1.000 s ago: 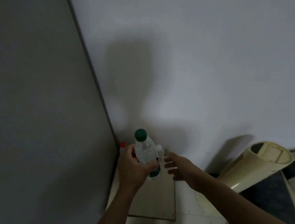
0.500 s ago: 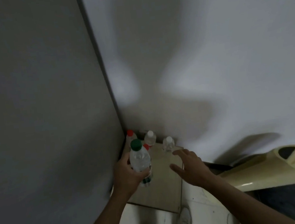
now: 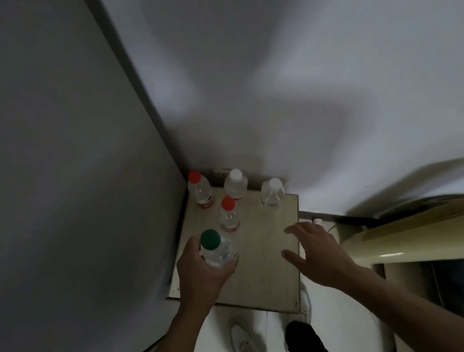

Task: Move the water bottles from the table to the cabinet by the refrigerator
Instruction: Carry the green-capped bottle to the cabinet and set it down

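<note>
Four bottles (image 3: 230, 213) on cabinet (image 3: 269, 281)

- No text, brand, number or sign can be read anywhere in view.
- The bottles (image 3: 230, 213) on the cabinet top (image 3: 267, 270) show red bands low down, too blurred and small to make out any lettering.

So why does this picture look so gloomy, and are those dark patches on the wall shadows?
Head view: dim light, with soft, broad shadows across the white wall; lines bow from the wide lens; the cream object at right looks smeared, while the green-capped bottle stays fairly sharp.
</note>
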The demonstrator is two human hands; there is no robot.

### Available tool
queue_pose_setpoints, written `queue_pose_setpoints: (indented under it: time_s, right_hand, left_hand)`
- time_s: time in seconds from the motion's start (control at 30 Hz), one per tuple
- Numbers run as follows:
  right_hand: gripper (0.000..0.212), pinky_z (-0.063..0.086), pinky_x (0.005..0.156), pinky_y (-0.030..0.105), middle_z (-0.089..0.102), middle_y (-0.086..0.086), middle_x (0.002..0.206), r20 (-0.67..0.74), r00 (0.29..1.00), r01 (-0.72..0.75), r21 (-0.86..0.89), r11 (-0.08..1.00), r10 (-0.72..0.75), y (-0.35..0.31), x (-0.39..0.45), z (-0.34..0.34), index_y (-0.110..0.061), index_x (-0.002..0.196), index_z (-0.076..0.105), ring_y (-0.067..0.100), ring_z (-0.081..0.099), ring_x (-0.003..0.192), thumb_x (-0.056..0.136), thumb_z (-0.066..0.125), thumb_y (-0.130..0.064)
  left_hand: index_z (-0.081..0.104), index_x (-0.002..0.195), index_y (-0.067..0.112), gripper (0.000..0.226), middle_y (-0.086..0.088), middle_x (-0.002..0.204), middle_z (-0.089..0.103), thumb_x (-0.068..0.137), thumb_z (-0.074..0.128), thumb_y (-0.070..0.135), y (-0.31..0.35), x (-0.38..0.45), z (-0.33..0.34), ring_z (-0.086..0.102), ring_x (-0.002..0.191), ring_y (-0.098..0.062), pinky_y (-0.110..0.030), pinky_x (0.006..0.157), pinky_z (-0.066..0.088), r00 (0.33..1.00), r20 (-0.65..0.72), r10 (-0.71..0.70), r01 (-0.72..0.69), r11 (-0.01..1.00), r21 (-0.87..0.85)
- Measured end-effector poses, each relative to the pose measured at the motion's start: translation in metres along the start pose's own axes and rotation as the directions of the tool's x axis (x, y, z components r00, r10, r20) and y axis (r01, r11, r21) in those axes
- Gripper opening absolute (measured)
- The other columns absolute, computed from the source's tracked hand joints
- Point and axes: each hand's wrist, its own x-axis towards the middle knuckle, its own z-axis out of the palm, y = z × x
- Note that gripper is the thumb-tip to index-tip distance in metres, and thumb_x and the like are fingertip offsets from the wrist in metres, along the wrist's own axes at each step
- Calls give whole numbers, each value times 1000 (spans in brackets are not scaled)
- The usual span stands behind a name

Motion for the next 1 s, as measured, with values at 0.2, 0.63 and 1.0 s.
queue_pose_setpoints:
  time_s: [0.2,0.63,1.0]
  right_hand:
    - [57,35,113,41,41,-3,152,-21,1000,-5,49,999,6,14,34,45,-28,143,42,19,33,140,93,50,-55]
    - [55,35,114,42,40,-6,152,4,998,-60,150,987,60,29,58,84,-29,142,41,17,31,141,94,49,-55]
    - [58,34,113,41,40,-2,152,27,994,-107,202,973,104,23,59,74,-25,145,38,18,32,141,96,44,-55]
  left_hand:
    - [56,100,26,63,20,89,62,50,95,21,-48,24,30,61,83,9,-5,64,45,999,29,27,-28,998,59]
    - [60,109,17,65,8,95,65,53,94,15,-96,46,79,61,84,0,-15,72,52,995,59,76,-83,989,126]
    - [55,115,22,72,10,104,59,55,94,28,-103,44,78,59,93,-13,-17,77,47,989,119,86,-109,972,208]
